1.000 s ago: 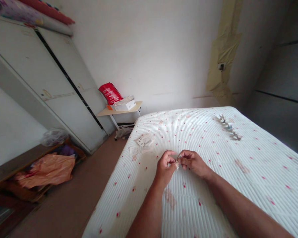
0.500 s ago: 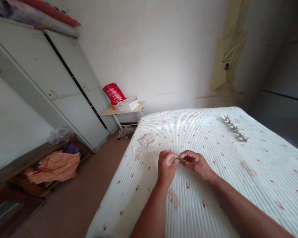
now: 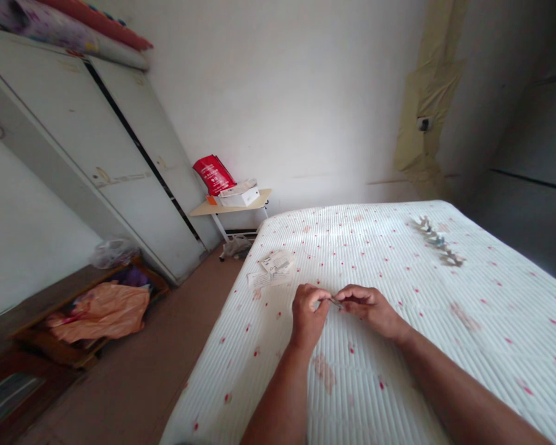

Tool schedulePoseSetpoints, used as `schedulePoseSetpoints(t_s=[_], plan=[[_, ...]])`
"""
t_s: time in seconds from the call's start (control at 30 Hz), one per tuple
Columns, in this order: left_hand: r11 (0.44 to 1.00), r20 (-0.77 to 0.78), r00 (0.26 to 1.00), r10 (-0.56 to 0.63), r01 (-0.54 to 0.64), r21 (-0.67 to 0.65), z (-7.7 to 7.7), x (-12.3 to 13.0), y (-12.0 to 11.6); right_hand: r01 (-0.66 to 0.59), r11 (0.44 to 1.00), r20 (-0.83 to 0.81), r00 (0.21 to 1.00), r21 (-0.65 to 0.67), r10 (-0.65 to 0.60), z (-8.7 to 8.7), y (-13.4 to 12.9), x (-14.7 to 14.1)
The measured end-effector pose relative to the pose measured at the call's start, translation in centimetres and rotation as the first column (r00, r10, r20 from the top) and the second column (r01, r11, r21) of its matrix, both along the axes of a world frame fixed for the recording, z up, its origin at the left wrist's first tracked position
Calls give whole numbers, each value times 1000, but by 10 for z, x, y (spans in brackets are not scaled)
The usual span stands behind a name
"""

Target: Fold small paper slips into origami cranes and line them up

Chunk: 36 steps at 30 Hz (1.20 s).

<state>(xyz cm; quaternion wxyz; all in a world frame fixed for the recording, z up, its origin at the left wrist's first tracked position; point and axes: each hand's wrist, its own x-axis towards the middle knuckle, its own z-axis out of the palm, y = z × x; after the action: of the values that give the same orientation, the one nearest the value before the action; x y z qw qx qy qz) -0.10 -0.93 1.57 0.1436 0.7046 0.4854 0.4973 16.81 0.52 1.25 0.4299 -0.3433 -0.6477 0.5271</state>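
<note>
Above the white quilted bed cover (image 3: 352,253), my left hand (image 3: 309,314) and my right hand (image 3: 368,309) meet at their fingertips. Both pinch one small, thin, greyish piece (image 3: 336,301), too small to identify. Printed paper slips (image 3: 278,262) lie on the cover, beyond my left hand and to its left. Farther off at the right, several small folded figures (image 3: 438,240) stand in a slanting row on the cover.
A small table (image 3: 204,210) against the wall holds a red bag (image 3: 214,175) and a white box (image 3: 241,196). Grey cabinets (image 3: 120,161) stand at the left. An orange plastic bag (image 3: 106,309) lies on low wooden furniture (image 3: 21,309).
My fingertips have shifted slightly around the small piece, and it now tilts a little differently between them. The papers and folded figures stay where they were on the bed.
</note>
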Motion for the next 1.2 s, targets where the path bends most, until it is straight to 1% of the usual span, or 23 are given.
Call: schedulePoseSetpoints(t_s=[0.13, 0.23, 0.3, 0.4, 0.5, 0.57, 0.63, 0.67, 0.73, 0.77, 0.9, 0.97, 1.07, 1.2], plan=[[999, -56, 998, 26, -25, 21, 0, 2, -1, -11, 998, 14, 1000, 68, 10, -2, 0, 2], [1000, -65, 998, 17, -17, 8, -2, 2, -1, -18, 983, 70, 998, 180, 6, -1, 0, 3], [1000, -56, 998, 4, -5, -23, -4, 2, 0, -26, 961, 121, 993, 274, -7, 2, -1, 3], [995, -29, 1000, -8, 5, -97, -7, 2, 0, -47, 903, 210, 976, 427, -49, 7, -3, 2], [986, 8, 1000, -20, 21, -163, -6, 3, -1, -66, 820, 284, 951, 569, -121, 9, -5, -1], [983, 52, 998, -24, 33, -181, -6, 4, -1, -69, 774, 302, 939, 630, -162, 8, -5, -2], [981, 117, 993, -25, 46, -186, -6, 4, -1, -60, 747, 291, 939, 662, -182, 6, -4, -3], [980, 153, 988, -23, 53, -191, -6, 5, -1, -49, 743, 275, 944, 668, -185, 6, -4, -4], [975, 225, 974, -15, 64, -212, -9, 5, 0, -12, 749, 232, 954, 663, -189, 5, -3, -5], [971, 258, 966, -7, 69, -229, -10, 5, 0, 7, 760, 214, 958, 650, -192, 5, -3, -5], [947, 370, 929, -14, 131, -294, -12, 5, -1, 51, 841, 213, 958, 538, -194, 5, -4, -5], [931, 409, 912, -29, 173, -321, -11, 5, -1, 52, 867, 224, 957, 496, -185, 5, -3, -4], [910, 458, 889, -27, 212, -357, -8, 5, -1, 41, 880, 225, 960, 474, -166, 5, -2, -2], [892, 532, 847, 8, 235, -387, -5, 5, 0, 23, 897, 219, 967, 440, -132, 6, -2, 1]])
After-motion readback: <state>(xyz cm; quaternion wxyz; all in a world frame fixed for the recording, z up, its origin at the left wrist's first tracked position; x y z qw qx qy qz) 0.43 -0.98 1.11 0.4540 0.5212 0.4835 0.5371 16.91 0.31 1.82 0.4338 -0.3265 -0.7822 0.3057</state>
